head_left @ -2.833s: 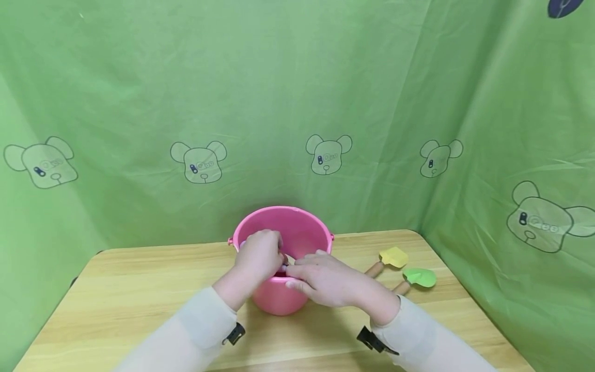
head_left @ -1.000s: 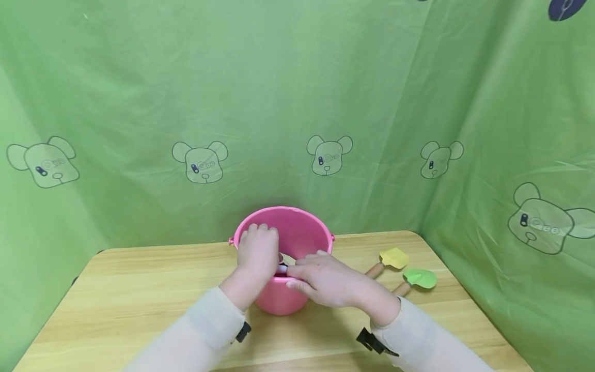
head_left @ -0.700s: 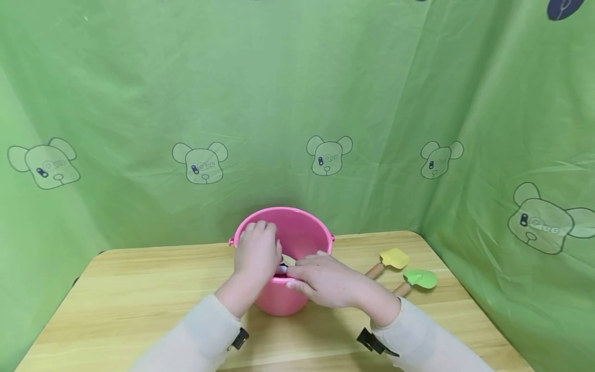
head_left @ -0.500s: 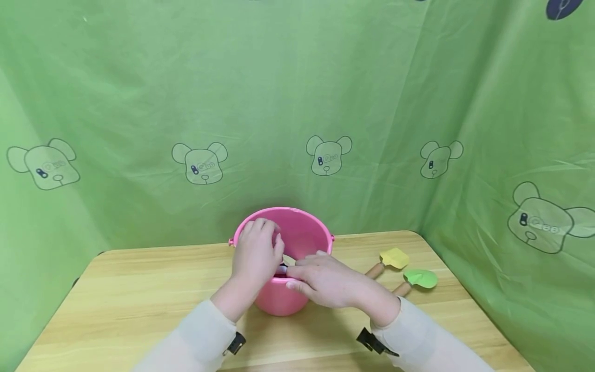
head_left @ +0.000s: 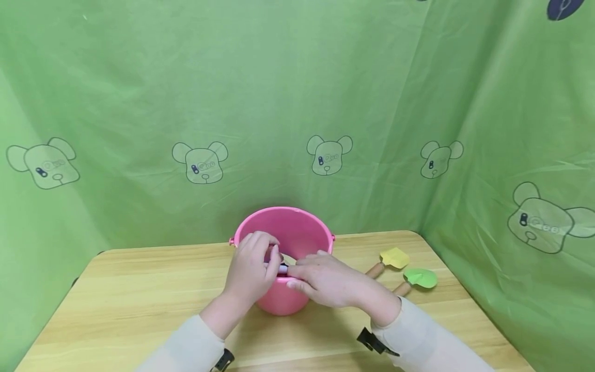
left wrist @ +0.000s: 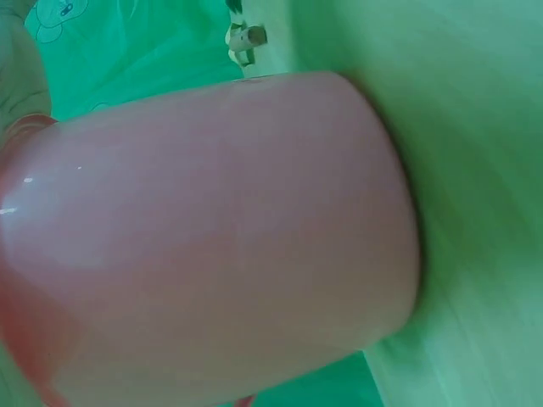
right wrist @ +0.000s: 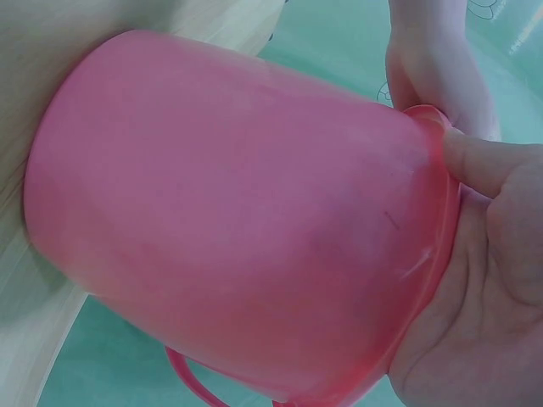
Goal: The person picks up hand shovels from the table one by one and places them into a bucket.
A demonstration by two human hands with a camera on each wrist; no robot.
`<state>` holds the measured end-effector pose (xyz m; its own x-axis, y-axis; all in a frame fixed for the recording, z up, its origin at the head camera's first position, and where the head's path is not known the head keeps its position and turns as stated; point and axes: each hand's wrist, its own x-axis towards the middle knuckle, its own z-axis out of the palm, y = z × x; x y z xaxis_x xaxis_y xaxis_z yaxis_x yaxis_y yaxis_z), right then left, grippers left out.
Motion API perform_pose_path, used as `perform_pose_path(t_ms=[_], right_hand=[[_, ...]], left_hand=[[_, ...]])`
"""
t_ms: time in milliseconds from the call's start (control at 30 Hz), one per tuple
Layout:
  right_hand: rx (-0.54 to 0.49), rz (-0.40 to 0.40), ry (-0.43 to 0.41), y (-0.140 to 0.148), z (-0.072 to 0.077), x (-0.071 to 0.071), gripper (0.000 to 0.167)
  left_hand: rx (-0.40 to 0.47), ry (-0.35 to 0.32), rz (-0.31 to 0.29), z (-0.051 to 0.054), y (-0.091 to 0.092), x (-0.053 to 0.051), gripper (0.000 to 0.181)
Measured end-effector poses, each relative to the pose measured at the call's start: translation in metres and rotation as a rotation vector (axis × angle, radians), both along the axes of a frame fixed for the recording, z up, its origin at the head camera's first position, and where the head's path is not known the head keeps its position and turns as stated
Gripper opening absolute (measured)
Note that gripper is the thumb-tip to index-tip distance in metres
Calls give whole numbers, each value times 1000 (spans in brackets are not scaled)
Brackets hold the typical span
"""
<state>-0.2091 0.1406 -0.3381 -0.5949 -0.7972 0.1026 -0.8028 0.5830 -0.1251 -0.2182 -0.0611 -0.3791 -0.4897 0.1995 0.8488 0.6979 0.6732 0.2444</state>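
A pink bucket (head_left: 283,299) stands upright at the far middle of the table. My right hand (head_left: 325,279) grips its near right rim, thumb outside and fingers inside, plain in the right wrist view. My left hand (head_left: 253,266) reaches over the near left rim with bent fingers. A brown bit (head_left: 279,255) shows between its thumb and index finger; whether they hold it is unclear. Just inside the rim, a pale tube-like thing (head_left: 282,269) runs from my left thumb to my right fingertips. Behind it is something tan (head_left: 289,260). The rest of the bucket's contents is hidden.
To the right lie a yellow toy shovel (head_left: 394,258) and a green toy spade (head_left: 420,278), both with wooden handles. Green cloth (head_left: 279,103) hangs close behind the wooden table (head_left: 139,299) and on its right side.
My left hand has dropped lower and slightly left, its fingers less tightly bent than a second ago, and more of the pale tube-like thing shows. My right hand and the bucket stay put.
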Motion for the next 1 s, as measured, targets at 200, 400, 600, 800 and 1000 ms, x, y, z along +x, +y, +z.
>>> perform_pose_path(t_ms=[200,400,600,800,1000], right_hand=[[-7,1,-4,0,0,1,31],[-6,9,2,1,0,1,29],[-8,20,9,1,0,1,23],[-17,21,4,1,-1,1,19],[-29,15,6,1,-1,1,17]], left_hand=[[-64,1,-44,-9,-6,6,8],[-160,76,-89,-19,-15,12,36],[-310,156,-81,-26,-21,14,50],[-390,103,-107,-21,-25,18,50],[-405,12,-128,-15,-25,21,40]])
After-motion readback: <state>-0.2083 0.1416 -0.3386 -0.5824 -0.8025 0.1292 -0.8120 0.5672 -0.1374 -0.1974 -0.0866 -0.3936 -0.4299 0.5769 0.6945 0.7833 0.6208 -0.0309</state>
